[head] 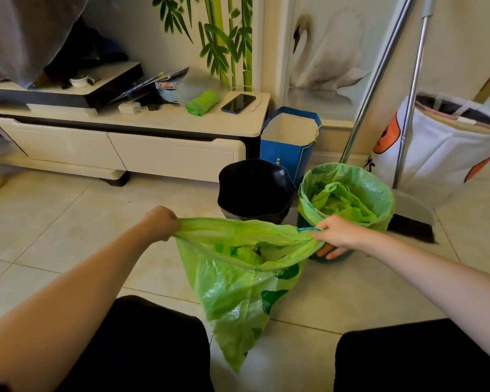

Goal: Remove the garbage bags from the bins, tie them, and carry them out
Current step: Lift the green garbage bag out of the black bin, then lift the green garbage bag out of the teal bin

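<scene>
A green garbage bag (pixel 232 290) hangs between my knees over the tiled floor, its mouth stretched wide with crumpled green waste inside. My left hand (pixel 160 223) is a fist shut on the left end of the bag's rim. My right hand (pixel 335 234) pinches the right end of the rim. Behind the bag stands a black bin (pixel 255 188) with no liner visible. To its right a small bin lined with another green bag (pixel 348 193) holds more green plastic.
A low white TV cabinet (pixel 125 142) runs along the back left, with a roll of green bags (pixel 203 102) and a phone (pixel 238 102) on top. A blue paper bag (pixel 290 142), a broom and dustpan (pixel 413 216) and a white tote (pixel 447 148) stand at the right.
</scene>
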